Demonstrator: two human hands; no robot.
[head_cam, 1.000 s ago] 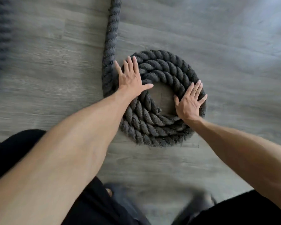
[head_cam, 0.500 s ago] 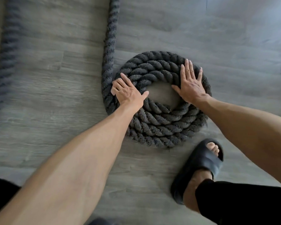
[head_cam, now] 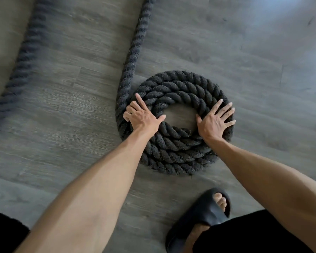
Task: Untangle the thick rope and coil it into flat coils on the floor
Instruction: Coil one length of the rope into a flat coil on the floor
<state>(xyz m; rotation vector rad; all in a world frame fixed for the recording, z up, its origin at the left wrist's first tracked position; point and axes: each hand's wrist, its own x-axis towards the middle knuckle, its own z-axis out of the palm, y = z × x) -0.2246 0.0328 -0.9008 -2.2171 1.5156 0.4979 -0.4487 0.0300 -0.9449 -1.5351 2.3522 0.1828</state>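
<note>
A thick dark grey twisted rope lies in a flat coil (head_cam: 175, 152) of about three turns on the grey wood floor (head_cam: 263, 61), with a bare patch of floor in its centre. From the coil's left side the free rope (head_cam: 135, 44) runs straight up out of view. My left hand (head_cam: 142, 119) rests on the coil's left side, its outer fingers curled over the outermost turn. My right hand (head_cam: 214, 121) lies flat with spread fingers on the coil's right side.
Another stretch of the same rope (head_cam: 24, 57) curves down the left side of the floor, blurred. My right foot in a black slide sandal (head_cam: 199, 218) stands just below the coil. Black shorts show at both bottom corners.
My right hand has slid clockwise from the coil's upper right to its right side. My left hand holds the left edge. The coil looks rounder and tighter.
</note>
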